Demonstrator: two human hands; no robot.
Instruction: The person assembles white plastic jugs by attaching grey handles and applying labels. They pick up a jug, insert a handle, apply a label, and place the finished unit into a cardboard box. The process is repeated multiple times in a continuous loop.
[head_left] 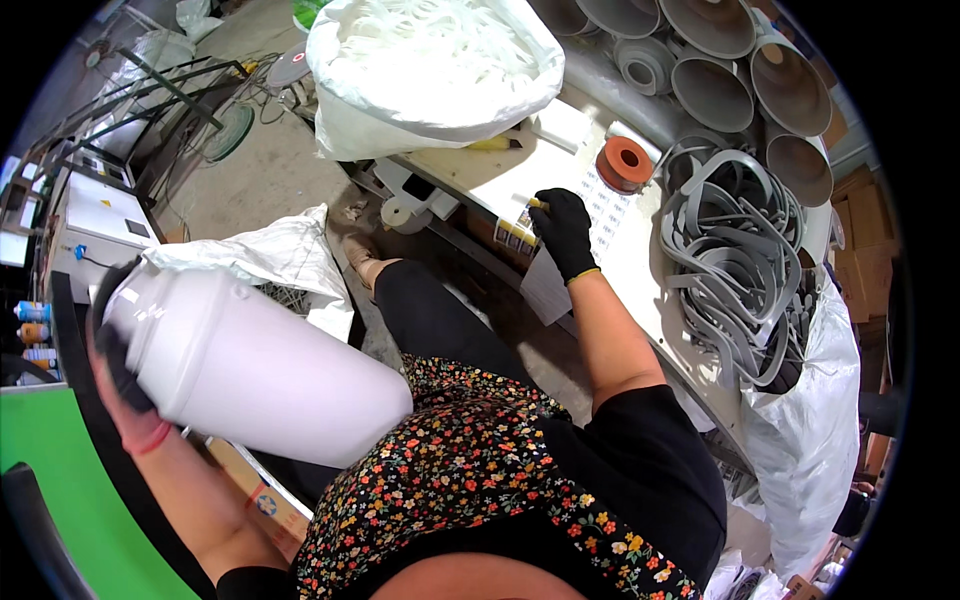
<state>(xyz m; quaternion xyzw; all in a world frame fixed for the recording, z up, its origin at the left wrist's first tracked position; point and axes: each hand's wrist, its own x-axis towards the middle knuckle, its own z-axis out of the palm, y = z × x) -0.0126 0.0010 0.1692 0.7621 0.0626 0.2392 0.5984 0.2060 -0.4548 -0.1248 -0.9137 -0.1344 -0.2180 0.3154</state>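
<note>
A white plastic bucket (280,365) lies tilted across my lap, its narrower end against my flowered apron (470,430). My left hand (122,355), in a black glove and blurred by motion, is closed around its wide end at the left; some of the fingers are hidden. Over the table edge my right hand (567,232), also black-gloved, has its fingers pinched on a small yellow-and-white sticker. Just below those fingers, a strip of colourful labels (516,237) hangs at the edge. A sheet of small printed labels (606,212) lies on the table beside the hand.
An orange tape roll (625,164) sits on the table (480,170), near a heap of grey plastic strips (735,260). Grey cone-shaped pieces (712,92) are stacked behind. A white sack (350,110) of pale strips stands at the far end; another white sack (290,250) is left of my leg.
</note>
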